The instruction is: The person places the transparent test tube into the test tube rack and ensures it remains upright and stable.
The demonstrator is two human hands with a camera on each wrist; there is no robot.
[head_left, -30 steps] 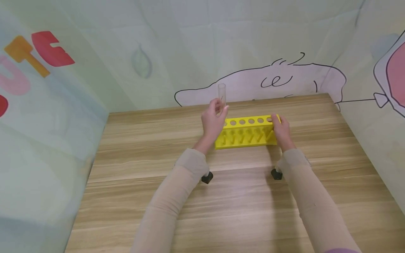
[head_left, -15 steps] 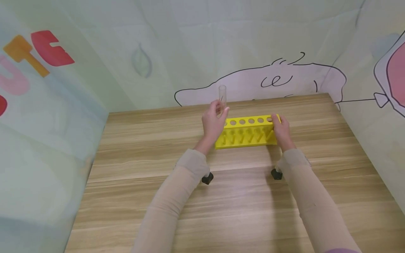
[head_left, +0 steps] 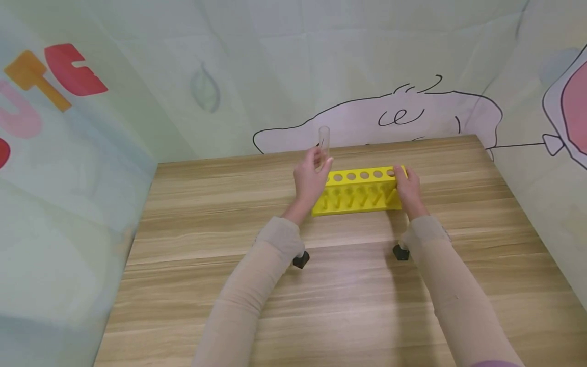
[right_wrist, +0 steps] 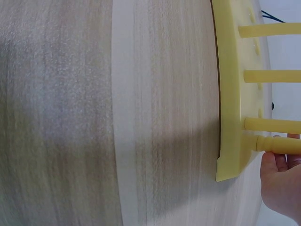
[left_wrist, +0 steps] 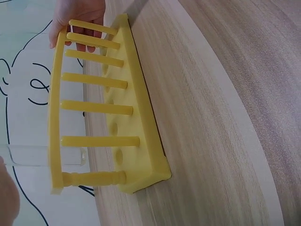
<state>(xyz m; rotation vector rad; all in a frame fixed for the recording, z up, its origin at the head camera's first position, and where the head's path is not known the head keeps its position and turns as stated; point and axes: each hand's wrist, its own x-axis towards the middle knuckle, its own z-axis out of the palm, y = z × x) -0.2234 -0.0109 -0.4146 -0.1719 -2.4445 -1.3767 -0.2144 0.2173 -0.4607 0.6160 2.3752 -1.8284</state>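
Observation:
A clear test tube (head_left: 324,136) stands upright in the fingers of my left hand (head_left: 310,177), above the left end of a yellow test tube rack (head_left: 357,209). In the left wrist view the lower end of the tube (left_wrist: 74,156) shows below the level of the rack's top plate, apart from the base; the edge-on plate hides whether it passes through a hole. My right hand (head_left: 409,189) grips the rack's right end, thumb on top. Several round holes line the top plate, with pegs below. Only a bit of my left hand (left_wrist: 7,195) shows in the left wrist view.
The rack rests on a wood-grain table (head_left: 206,214) near its back edge. Behind it hangs a pale printed cloth (head_left: 257,61); similar cloth covers both sides. A black wrist device (head_left: 300,259) sits under the left cuff, another black device (head_left: 401,252) under the right.
My left hand has lowered the test tube a little and shifted it slightly to the right. My right hand and the rack have kept their place.

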